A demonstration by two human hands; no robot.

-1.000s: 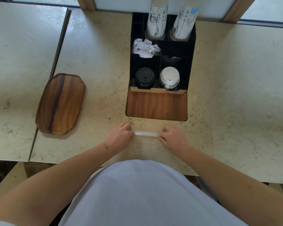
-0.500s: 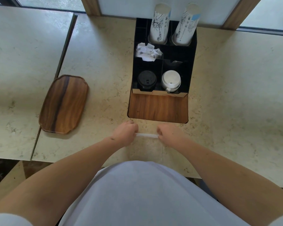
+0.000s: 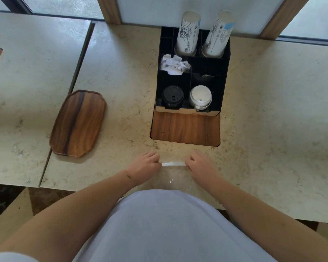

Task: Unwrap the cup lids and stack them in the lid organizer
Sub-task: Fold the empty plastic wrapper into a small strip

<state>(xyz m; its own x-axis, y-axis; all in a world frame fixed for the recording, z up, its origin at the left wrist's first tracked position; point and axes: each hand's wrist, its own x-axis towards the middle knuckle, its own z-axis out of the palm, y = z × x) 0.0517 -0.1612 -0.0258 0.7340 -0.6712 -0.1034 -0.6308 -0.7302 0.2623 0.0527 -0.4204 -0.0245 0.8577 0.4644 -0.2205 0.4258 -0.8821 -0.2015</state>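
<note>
A black lid organizer (image 3: 223,76) stands at the back of the marble counter. Its front left compartment holds black lids (image 3: 172,95), its front right compartment white lids (image 3: 200,96). My left hand (image 3: 145,164) and my right hand (image 3: 202,165) each pinch an end of a clear plastic wrapper (image 3: 173,163), stretched between them just above the counter near its front edge. The wrapper's loose film hangs down toward my body; whether anything is inside it cannot be told.
Two stacks of paper cups (image 3: 187,33) stand in the organizer's rear slots, and crumpled white paper (image 3: 173,65) fills a middle left compartment. A wooden inlay (image 3: 185,128) lies in front of the organizer. A wooden tray (image 3: 78,122) sits at left by the counter seam.
Both hands have stayed on the wrapper near the counter's front edge, holding it taut; the camera view has shifted slightly.
</note>
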